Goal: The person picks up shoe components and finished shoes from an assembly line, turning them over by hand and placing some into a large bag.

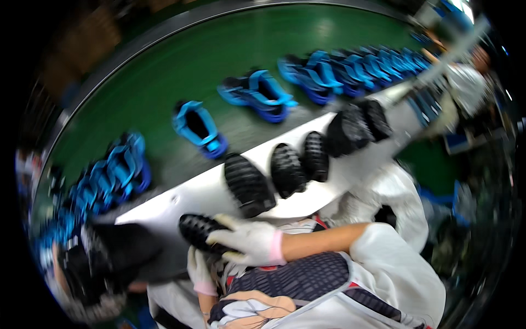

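Taking the held sole as my clock centre, I see the pale ledge (pixel 156 211) slanting from 8 to 2 o'clock, its far edge bordering the green conveyor (pixel 181 77). My open room is the ledge's stretch at 11 o'clock; the side toward 1 and 2 o'clock is narrowed by a row of black soles (pixel 249 186), the nearest just beside my right hand (pixel 249 241). At 9 o'clock blurred black things (pixel 123 247) crowd the ledge. The smooth, slightly glossy conveyor carries one blue shoe (pixel 192 126) at 12 o'clock, with more blue shoes (pixel 260 93) toward 10 and 1. A co-worker (pixel 466 90) in white is at the far 2 o'clock. The held sole (pixel 197 230), black and studded, is by the ledge's near side, close to my torso; whether it touches the ledge I cannot tell. Its long axis runs from 10 to 4 o'clock, studs up, one end pointing to 10. My right hand's gloved fingers are spread over the 4 o'clock end, gripping it. My left hand (pixel 200 271), also gloved, is at 6 o'clock, partly hidden; I cannot tell its fingers' state.
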`<state>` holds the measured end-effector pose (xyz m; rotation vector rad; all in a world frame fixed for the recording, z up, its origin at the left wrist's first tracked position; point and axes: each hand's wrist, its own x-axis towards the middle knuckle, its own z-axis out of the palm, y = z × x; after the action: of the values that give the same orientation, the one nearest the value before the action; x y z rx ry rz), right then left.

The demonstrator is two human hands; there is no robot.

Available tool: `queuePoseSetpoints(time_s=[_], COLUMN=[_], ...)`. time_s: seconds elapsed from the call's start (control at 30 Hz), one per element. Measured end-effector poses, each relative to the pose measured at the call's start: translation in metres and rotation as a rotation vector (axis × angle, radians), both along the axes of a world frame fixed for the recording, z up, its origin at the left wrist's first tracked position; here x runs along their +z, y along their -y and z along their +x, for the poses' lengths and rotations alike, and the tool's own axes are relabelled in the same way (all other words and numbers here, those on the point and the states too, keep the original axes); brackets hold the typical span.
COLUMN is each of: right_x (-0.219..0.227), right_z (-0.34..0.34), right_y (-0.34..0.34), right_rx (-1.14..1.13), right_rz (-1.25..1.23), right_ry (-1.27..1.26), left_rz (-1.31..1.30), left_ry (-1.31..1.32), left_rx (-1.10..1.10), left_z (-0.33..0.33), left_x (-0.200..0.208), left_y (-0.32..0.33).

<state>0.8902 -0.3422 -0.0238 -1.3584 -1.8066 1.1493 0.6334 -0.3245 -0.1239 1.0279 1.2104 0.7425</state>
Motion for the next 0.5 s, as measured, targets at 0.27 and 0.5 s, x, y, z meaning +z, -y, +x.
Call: queuePoseSetpoints(time_s=[0.27, 0.5], right_x=[0.006, -0.004], right_z=[-0.015, -0.026], right_y=[0.004, 0.007], right_rx=[0.013, 0.060], right_rz=[0.145, 0.155], right_ry=[0.057, -0.024], left_rz=[-0.540, -0.635], left_ry=[0.237, 0.383], left_rx=[0.245, 0.231], left_z=[-0.021, -0.024], left_x=[0.040, 0.008], left_y=[0.034, 0.042])
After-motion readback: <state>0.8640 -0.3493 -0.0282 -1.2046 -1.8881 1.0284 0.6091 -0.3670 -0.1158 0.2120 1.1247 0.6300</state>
